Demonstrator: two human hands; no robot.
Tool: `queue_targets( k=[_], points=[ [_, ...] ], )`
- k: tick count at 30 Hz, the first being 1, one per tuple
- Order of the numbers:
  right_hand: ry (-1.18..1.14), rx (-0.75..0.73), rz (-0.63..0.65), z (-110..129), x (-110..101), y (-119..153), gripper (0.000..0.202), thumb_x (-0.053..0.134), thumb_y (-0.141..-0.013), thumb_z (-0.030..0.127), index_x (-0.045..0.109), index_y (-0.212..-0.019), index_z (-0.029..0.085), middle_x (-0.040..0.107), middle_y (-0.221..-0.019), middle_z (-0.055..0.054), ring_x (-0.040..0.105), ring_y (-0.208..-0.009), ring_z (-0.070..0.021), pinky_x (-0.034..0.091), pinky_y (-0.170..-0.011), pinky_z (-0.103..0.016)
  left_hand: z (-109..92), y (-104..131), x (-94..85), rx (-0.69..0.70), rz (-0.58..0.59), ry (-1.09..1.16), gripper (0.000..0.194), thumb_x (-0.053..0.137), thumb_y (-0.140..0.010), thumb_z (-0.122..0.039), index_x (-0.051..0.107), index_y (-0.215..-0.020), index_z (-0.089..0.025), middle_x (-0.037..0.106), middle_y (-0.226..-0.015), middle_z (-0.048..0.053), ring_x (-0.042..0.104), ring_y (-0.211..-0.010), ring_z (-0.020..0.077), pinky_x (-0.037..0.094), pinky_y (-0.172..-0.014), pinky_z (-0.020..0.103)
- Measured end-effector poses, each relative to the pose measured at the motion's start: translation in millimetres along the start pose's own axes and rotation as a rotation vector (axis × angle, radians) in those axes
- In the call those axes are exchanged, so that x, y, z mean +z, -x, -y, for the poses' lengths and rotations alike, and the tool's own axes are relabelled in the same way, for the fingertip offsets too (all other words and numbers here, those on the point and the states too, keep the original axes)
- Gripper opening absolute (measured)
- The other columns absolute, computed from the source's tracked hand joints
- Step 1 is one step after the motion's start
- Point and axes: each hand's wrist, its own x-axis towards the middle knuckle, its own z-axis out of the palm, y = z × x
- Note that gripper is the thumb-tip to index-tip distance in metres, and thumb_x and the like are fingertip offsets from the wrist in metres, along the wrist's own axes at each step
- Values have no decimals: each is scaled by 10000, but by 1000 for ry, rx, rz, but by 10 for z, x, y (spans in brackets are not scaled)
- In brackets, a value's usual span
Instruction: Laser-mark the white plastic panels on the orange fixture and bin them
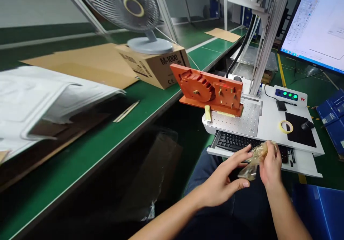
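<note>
A crumpled clear plastic bag (254, 163) with a yellowish tint hangs between my hands above the keyboard drawer. Its upper right end is gripped by my right hand (270, 164), whose fingers are closed round it. My left hand (224, 177) is at the bag's left side, thumb and fingers spread apart. Whatever the bag contains is too small to make out. Beyond my hands, an orange fixture (209, 91) with a round toothed part and small brass-coloured pieces leans on the perforated metal plate (248, 120).
A keyboard (233, 142) sits in the open drawer. Tape (286, 126), a mouse (307, 125) and a button panel (290, 95) are on the white machine base, with a monitor (317, 24) above. Leftward, a fan (150, 46) stands on a carton (161, 69) beside white sheets (32, 100).
</note>
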Motion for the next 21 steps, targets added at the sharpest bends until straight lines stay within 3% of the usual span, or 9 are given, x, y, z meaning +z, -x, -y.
queue_targets(
  k=[3, 6, 10, 12, 14, 16, 18, 20, 21],
  points=[
    [-77, 32, 29, -27, 217, 145, 591, 899, -730, 533, 574, -1148, 270, 653, -835, 56, 639, -770, -155, 512, -656, -232, -127, 108, 123, 28, -295, -125, 562, 731, -1040, -252, 593, -1581, -315, 573, -1658, 166, 614, -1487, 338, 612, -1151, 463],
    [-74, -30, 63, -8, 333, 247, 596, 887, -754, 500, 562, -1210, 294, 663, -846, 55, 642, -789, -159, 526, -687, -241, -184, 143, 97, -107, -604, -3, 365, 689, -1068, -348, 690, -1411, -222, 753, -1404, 173, 799, -1170, 300, 702, -933, 398],
    [-58, -311, -247, 288, 232, 58, 361, 773, -718, 410, 599, -996, 257, 612, -892, 37, 592, -786, -138, 433, -571, -198, -161, 313, -408, -346, -921, 137, 433, 729, -1018, -551, 699, -1195, -158, 828, -1089, 136, 774, -648, 203, 647, -582, 301],
    [-58, -473, -334, 480, 149, -50, 344, 760, -701, 385, 596, -972, 252, 593, -873, 38, 591, -794, -141, 433, -576, -201, -119, 430, -646, -312, -1027, 43, 413, 767, -996, -528, 692, -1170, -160, 818, -1066, 115, 766, -667, 190, 639, -607, 289],
    [-30, -527, -274, 582, 137, -37, 369, 784, -712, 400, 591, -990, 252, 591, -845, 44, 594, -773, -149, 478, -611, -228, -79, 491, -702, -183, -999, -84, 325, 737, -1031, -441, 699, -1225, -183, 801, -1158, 122, 806, -900, 235, 676, -761, 332],
    [2, -499, -195, 544, 228, 119, 402, 818, -737, 430, 585, -1017, 258, 604, -850, 44, 600, -765, -154, 513, -652, -252, -63, 458, -559, 15, -821, -210, 338, 653, -1078, -381, 677, -1375, -222, 731, -1397, 160, 743, -1254, 311, 652, -1026, 459],
    [13, -422, -128, 388, 374, 371, 411, 844, -781, 462, 588, -1037, 266, 615, -882, 37, 607, -786, -153, 529, -690, -255, -67, 329, -324, 207, -615, -297, 479, 587, -1102, -411, 576, -1556, -257, 525, -1675, 185, 509, -1561, 385, 462, -1271, 616],
    [6, -264, -12, 189, 490, 648, 394, 863, -829, 477, 609, -1049, 273, 610, -887, 35, 604, -785, -149, 532, -696, -246, -63, 140, -139, 282, -502, -308, 589, 536, -1117, -499, 473, -1655, -270, 306, -1813, 185, 278, -1687, 427, 279, -1353, 703],
    [-2, -158, 68, 99, 517, 772, 385, 872, -849, 481, 623, -1059, 277, 615, -888, 33, 610, -785, -151, 539, -696, -247, -50, 45, -94, 273, -487, -279, 622, 513, -1121, -534, 439, -1679, -268, 251, -1834, 187, 228, -1703, 431, 249, -1358, 717]
  ],
)
